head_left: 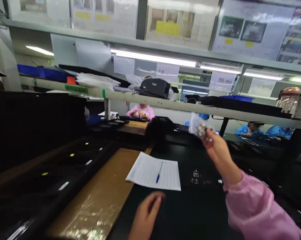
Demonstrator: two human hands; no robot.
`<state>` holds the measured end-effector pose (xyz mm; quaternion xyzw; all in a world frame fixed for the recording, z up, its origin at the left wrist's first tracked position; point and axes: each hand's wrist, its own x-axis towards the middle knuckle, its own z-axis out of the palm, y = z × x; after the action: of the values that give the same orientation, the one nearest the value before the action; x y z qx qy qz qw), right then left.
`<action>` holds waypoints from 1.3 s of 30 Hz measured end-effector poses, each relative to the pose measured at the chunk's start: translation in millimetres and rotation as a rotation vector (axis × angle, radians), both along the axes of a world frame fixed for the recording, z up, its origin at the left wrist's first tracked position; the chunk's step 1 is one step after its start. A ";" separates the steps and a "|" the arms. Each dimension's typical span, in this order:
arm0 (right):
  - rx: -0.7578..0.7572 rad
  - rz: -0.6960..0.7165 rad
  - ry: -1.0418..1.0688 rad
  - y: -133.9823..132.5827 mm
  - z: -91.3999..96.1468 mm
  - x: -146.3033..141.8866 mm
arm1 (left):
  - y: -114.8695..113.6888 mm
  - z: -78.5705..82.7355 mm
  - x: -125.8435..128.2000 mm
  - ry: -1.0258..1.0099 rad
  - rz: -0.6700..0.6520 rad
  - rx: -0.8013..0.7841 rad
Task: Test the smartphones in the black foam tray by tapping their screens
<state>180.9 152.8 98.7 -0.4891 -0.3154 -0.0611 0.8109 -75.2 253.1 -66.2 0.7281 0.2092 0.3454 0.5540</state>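
My right hand, in a pink sleeve, is raised at the right and grips a small clear plastic bag. Small shiny parts show inside the bag, too blurred to name. Low in the middle, my left hand hovers over the dark table, its fingers curled and the thumb drawn toward the index finger; I see nothing in it. Beyond that hand lies a ruled, written sheet of paper with a blue and white pen on it. Small clear pieces rest on the table right of the sheet.
Left of the sheet stretches a brown board under shiny film. Black trays with yellow and white labels line the left. A rail crosses ahead, bearing a black machine. People in pink and blue sit beyond.
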 end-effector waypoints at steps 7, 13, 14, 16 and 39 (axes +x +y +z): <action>-0.145 0.468 0.445 -28.7 -144.5 -118.6 | 13.8 95.0 14.5 -0.073 -0.197 -0.172; -0.247 0.472 0.475 -42.9 -171.2 -120.5 | 5.0 61.0 0.9 0.199 -0.362 -0.247; -0.278 0.421 0.442 -46.3 -175.6 -121.6 | 2.5 55.5 -0.4 0.215 -0.376 -0.253; -0.325 0.222 0.311 -54.9 -181.8 -128.2 | -2.6 46.8 -1.0 0.222 -0.391 -0.278; -0.651 0.486 0.237 -76.8 -181.0 -159.7 | -33.1 19.3 -17.1 0.166 -0.271 -0.140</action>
<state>21.2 76.0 -82.3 -0.6348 -0.3290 0.2914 0.6355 -92.3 220.0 -46.9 0.7354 0.1778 0.1910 0.6254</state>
